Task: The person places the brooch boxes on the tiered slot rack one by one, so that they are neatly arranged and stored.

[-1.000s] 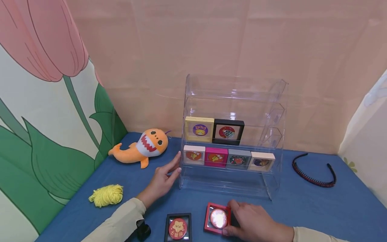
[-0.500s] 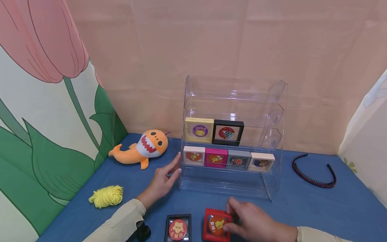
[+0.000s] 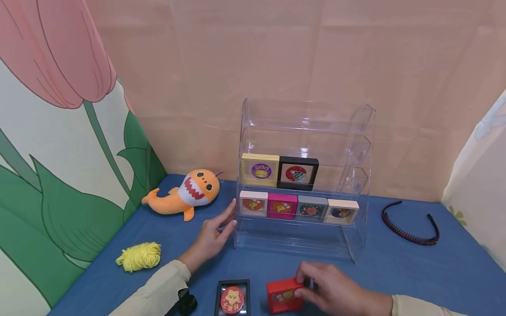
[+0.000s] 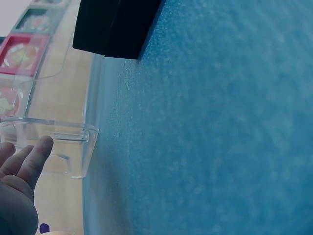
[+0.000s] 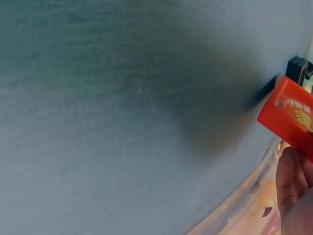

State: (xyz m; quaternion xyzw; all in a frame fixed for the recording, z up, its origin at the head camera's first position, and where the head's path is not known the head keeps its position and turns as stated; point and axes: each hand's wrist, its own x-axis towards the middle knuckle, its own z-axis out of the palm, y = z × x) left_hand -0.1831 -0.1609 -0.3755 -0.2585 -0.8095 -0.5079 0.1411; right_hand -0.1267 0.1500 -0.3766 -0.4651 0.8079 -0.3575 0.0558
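Note:
My right hand (image 3: 336, 285) pinches a small red display frame (image 3: 281, 296) by its right side, thumb in front and fingers behind. The frame is tilted up, its round badge partly visible; the right wrist view shows its red edge (image 5: 281, 125) at the right. With fairly straight fingers, my left hand (image 3: 211, 237) touches the left side of a clear tiered rack (image 3: 294, 239). A yellow frame (image 3: 260, 182) and a black frame (image 3: 296, 186) stand on one tier. Below them are white, magenta (image 3: 282, 196), grey and cream frames. Another black frame (image 3: 233, 282) lies flat in front.
An orange plush shark (image 3: 166, 204) lies left of the rack, with a yellow yarn bundle (image 3: 139, 256) nearer the front. To the right is a dark headband (image 3: 411, 238). Blue cloth (image 3: 403, 276) covers the table, and a pinkish backdrop (image 3: 189, 109) hangs behind.
My right hand has tilted the red frame up from nearly flat, so its top edge now faces the head camera. My left hand stays at the rack's side.

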